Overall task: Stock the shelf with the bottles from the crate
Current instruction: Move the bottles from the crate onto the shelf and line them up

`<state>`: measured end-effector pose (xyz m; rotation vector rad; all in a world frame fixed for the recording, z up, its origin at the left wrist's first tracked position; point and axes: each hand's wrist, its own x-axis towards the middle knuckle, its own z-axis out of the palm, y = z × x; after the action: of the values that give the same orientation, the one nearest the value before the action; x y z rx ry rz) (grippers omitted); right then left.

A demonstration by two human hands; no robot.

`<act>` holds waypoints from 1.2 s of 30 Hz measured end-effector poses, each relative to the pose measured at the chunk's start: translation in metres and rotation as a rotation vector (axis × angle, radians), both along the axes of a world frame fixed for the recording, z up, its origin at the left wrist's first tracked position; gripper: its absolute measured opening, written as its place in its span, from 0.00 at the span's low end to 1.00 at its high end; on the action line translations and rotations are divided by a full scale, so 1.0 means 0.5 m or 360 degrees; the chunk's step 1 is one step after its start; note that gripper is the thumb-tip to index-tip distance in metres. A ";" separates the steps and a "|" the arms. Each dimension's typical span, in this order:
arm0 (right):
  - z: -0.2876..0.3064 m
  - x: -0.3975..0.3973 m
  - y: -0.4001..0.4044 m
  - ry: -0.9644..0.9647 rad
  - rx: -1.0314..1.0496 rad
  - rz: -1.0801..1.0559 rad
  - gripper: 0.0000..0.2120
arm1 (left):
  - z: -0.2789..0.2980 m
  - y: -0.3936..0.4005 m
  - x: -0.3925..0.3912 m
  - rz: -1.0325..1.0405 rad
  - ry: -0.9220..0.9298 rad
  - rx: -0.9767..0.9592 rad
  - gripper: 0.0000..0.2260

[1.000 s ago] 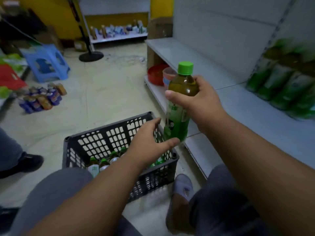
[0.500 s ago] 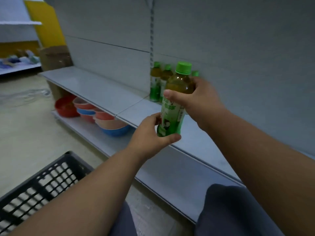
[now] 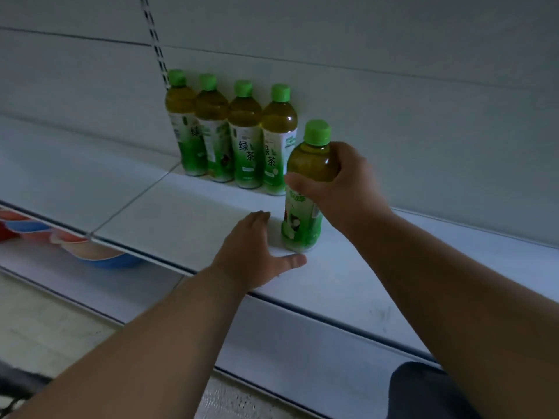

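Placement is the step in hand: the right hand point(image 3: 338, 189) curls its fingers and thumb round the upper body of a green-capped tea bottle point(image 3: 305, 195), holding it upright with its base at or just above the white shelf point(image 3: 181, 213); whether it truly touches cannot be told. To do this well, the bottle should probably slide back toward the rear wall until it sits just beside the last of the four bottles in the row point(image 3: 233, 134), which stand upright and shoulder to shoulder along the back edge of the shelf. A level base and a gentle push seem wise, since a knock to the end bottle could tip the row. The label may want turning to face the front edge, as the others do. The left hand point(image 3: 257, 252) is released, fingers relaxed and spread, hovering over or resting on the shelf near its front edge, just beside the foot of the held bottle and holding nothing; it looks ready to steady the bottle if it wobbles. The held bottle lies between the two hands, nearer the front than the row and offset to its right end. Coloured bowls point(image 3: 99, 255) sit on the lower shelf at the left.
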<state>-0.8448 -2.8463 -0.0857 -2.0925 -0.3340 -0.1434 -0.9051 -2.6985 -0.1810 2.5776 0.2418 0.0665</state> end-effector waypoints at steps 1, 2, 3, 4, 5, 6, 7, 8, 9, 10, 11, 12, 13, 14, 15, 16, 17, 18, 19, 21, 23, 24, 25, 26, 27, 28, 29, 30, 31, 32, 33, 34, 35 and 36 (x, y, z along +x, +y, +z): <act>-0.007 0.001 -0.002 -0.0011 0.0014 -0.0037 0.35 | -0.010 -0.003 0.002 -0.0017 0.0021 0.0105 0.54; -0.013 0.001 -0.003 -0.0016 0.0014 -0.0067 0.35 | -0.018 -0.006 0.005 -0.0052 0.0040 0.0233 0.55; -0.019 -0.005 -0.004 -0.0010 -0.0005 -0.0081 0.34 | -0.022 -0.008 0.007 -0.0093 0.0051 0.0344 0.56; -0.028 -0.011 -0.004 0.0008 -0.0050 -0.0076 0.33 | -0.024 -0.009 0.009 -0.0122 0.0064 0.0407 0.57; -0.040 -0.018 -0.002 0.0033 -0.0103 -0.0068 0.32 | -0.024 -0.008 0.011 -0.0137 0.0082 0.0436 0.57; -0.051 -0.024 0.000 0.0060 -0.0147 -0.0075 0.31 | -0.024 -0.007 0.012 -0.0147 0.0113 0.0447 0.57; -0.061 -0.028 0.002 0.0081 -0.0168 -0.0092 0.30 | -0.024 -0.007 0.013 -0.0157 0.0151 0.0453 0.57; -0.067 -0.031 0.003 0.0093 -0.0170 -0.0107 0.29 | -0.025 -0.007 0.013 -0.0161 0.0177 0.0457 0.57; -0.072 -0.030 0.004 0.0096 -0.0171 -0.0111 0.28 | -0.027 -0.007 0.012 -0.0158 0.0186 0.0463 0.57; -0.073 -0.027 0.005 0.0094 -0.0183 -0.0106 0.28 | -0.030 -0.008 0.012 -0.0154 0.0182 0.0470 0.56; -0.071 -0.023 0.006 0.0084 -0.0199 -0.0098 0.28 | -0.032 -0.009 0.013 -0.0154 0.0177 0.0475 0.56; -0.069 -0.019 0.006 0.0076 -0.0205 -0.0098 0.27 | -0.032 -0.010 0.015 -0.0158 0.0173 0.0482 0.56; -0.068 -0.012 0.007 0.0070 -0.0192 -0.0105 0.27 | -0.032 -0.010 0.016 -0.0156 0.0172 0.0492 0.56; -0.068 -0.005 0.009 0.0067 -0.0171 -0.0117 0.27 | -0.032 -0.009 0.018 -0.0148 0.0177 0.0504 0.56; -0.071 0.004 0.011 0.0063 -0.0158 -0.0129 0.26 | -0.032 -0.009 0.019 -0.0143 0.0191 0.0517 0.56; -0.075 0.014 0.012 0.0055 -0.0155 -0.0137 0.27 | -0.032 -0.009 0.019 -0.0147 0.0212 0.0530 0.55; -0.080 0.026 0.014 0.0045 -0.0157 -0.0143 0.27 | -0.032 -0.009 0.019 -0.0154 0.0233 0.0542 0.55; -0.084 0.040 0.017 0.0037 -0.0158 -0.0149 0.27 | -0.032 -0.009 0.018 -0.0157 0.0251 0.0551 0.55; -0.087 0.057 0.020 0.0034 -0.0155 -0.0155 0.27 | -0.032 -0.009 0.017 -0.0158 0.0264 0.0557 0.54; -0.089 0.098 0.031 0.0060 -0.0145 -0.0163 0.28 | -0.032 -0.009 0.017 -0.0166 0.0275 0.0562 0.54; -0.085 0.137 0.044 0.0056 -0.0160 -0.0179 0.30 | -0.033 -0.007 0.018 -0.0173 0.0266 0.0576 0.54; -0.084 0.155 0.049 0.0042 -0.0167 -0.0192 0.31 | -0.033 -0.007 0.018 -0.0171 0.0257 0.0583 0.54; -0.084 0.170 0.053 0.0029 -0.0169 -0.0201 0.32 | -0.033 -0.007 0.017 -0.0168 0.0251 0.0585 0.54; -0.086 0.183 0.055 0.0016 -0.0176 -0.0210 0.32 | -0.033 -0.008 0.016 -0.0167 0.0250 0.0581 0.54; -0.089 0.194 0.054 0.0009 -0.0182 -0.0219 0.32 | -0.032 -0.008 0.015 -0.0166 0.0252 0.0575 0.54; -0.090 0.200 0.052 0.0004 -0.0180 -0.0223 0.32 | -0.031 -0.008 0.015 -0.0167 0.0253 0.0570 0.54; -0.093 0.206 0.050 0.0000 -0.0173 -0.0221 0.32 | -0.031 -0.009 0.015 -0.0169 0.0253 0.0567 0.54; -0.095 0.210 0.050 -0.0005 -0.0177 -0.0221 0.32 | -0.031 -0.010 0.016 -0.0170 0.0252 0.0566 0.54; -0.095 0.211 0.048 -0.0012 -0.0187 -0.0217 0.32 | -0.030 -0.011 0.016 -0.0172 0.0250 0.0566 0.54; -0.094 0.211 0.049 -0.0012 -0.0202 -0.0220 0.32 | -0.031 -0.012 0.016 -0.0172 0.0246 0.0564 0.54; -0.093 0.209 0.049 -0.0008 -0.0214 -0.0224 0.32 | -0.031 -0.012 0.016 -0.0169 0.0241 0.0561 0.54; -0.090 0.204 0.049 0.0000 -0.0221 -0.0231 0.32 | -0.031 -0.012 0.016 -0.0166 0.0237 0.0560 0.54; -0.088 0.195 0.047 0.0011 -0.0224 -0.0236 0.32 | -0.030 -0.011 0.016 -0.0168 0.0237 0.0555 0.54; -0.086 0.178 0.041 0.0022 -0.0239 -0.0243 0.33 | -0.028 -0.010 0.015 -0.0177 0.0240 0.0540 0.54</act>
<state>-0.7556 -2.8256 -0.1285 -2.2666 -0.1807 -0.1995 -0.8974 -2.7034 -0.1948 2.9328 0.1521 -0.1401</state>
